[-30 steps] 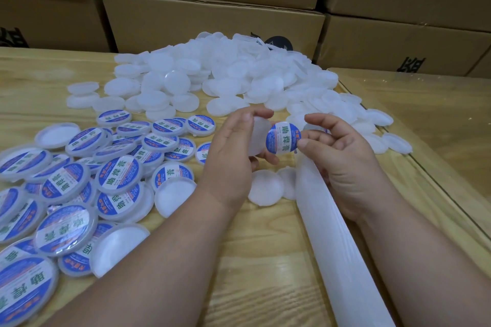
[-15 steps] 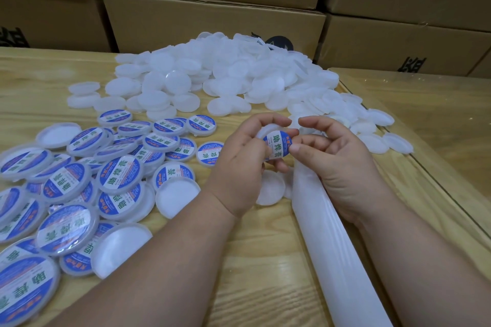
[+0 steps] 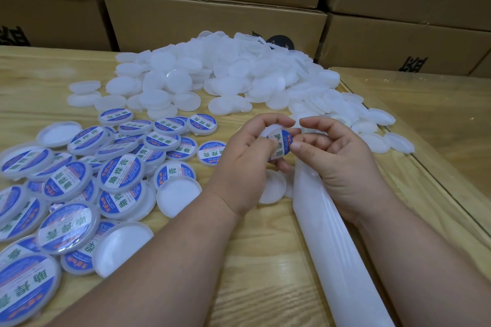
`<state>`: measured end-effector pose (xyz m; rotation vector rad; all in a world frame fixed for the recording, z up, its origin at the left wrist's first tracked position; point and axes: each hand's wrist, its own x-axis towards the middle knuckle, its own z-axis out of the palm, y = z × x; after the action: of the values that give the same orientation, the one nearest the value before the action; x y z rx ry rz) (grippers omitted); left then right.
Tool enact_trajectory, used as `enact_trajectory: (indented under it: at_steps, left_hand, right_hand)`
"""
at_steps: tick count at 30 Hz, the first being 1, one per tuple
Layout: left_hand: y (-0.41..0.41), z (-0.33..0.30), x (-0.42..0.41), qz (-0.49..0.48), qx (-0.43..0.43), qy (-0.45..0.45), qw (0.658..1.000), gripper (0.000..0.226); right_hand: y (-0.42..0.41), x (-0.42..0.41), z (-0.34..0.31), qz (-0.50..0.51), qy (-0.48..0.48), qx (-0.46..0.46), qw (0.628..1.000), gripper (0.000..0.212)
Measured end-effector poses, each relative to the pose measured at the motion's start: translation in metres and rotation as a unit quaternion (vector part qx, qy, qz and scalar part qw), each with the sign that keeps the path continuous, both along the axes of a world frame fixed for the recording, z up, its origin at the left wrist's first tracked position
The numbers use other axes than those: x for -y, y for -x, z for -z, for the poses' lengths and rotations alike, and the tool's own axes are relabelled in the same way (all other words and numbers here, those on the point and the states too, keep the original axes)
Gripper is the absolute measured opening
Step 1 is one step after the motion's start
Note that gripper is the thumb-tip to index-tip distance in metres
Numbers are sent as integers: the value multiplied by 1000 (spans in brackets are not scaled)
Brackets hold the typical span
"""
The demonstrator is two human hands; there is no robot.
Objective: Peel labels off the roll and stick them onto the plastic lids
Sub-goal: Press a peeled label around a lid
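While both hands meet over the wooden table (image 3: 260, 287), the left hand (image 3: 247, 162) curls its fingers round a white plastic lid (image 3: 272, 131) and the right hand (image 3: 337, 156) pinches the edge of a round blue-and-white label (image 3: 281, 145) lying against that lid's face. Whether the label is fully stuck down cannot be told. Under the right wrist a long strip of white backing paper (image 3: 337, 255) runs from just below the hands toward the near edge of the table. To the left lies a spread of labelled lids (image 3: 121, 174), overlapping one another, a few turned hollow side up and holding nothing. Beyond the hands rises a heap of plain white lids (image 3: 225, 71), spilling along the table's right side. Behind the table stand stacked cardboard boxes (image 3: 212, 24), all closed, so their contents are hidden.
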<state>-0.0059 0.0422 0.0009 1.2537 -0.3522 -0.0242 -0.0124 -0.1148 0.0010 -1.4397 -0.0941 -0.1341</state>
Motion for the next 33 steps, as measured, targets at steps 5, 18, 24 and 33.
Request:
enact_trajectory:
  at_steps: [5, 18, 24, 33]
  left_hand:
    - [-3, 0, 0, -25, -16, -15, 999, 44]
    - [-9, 8, -3, -96, 0, -96, 991, 42]
    - [-7, 3, -4, -109, -35, -47, 992, 6]
    - [-11, 2, -4, -174, -60, 7, 983, 27]
  right_hand:
    - [0, 0, 0, 1, -13, 8, 1000, 33]
    - [0, 1, -1, 30, -38, 1, 999, 16]
    - [-1, 5, -2, 67, -49, -5, 997, 12]
    - [-4, 6, 1, 145, -54, -19, 988, 9]
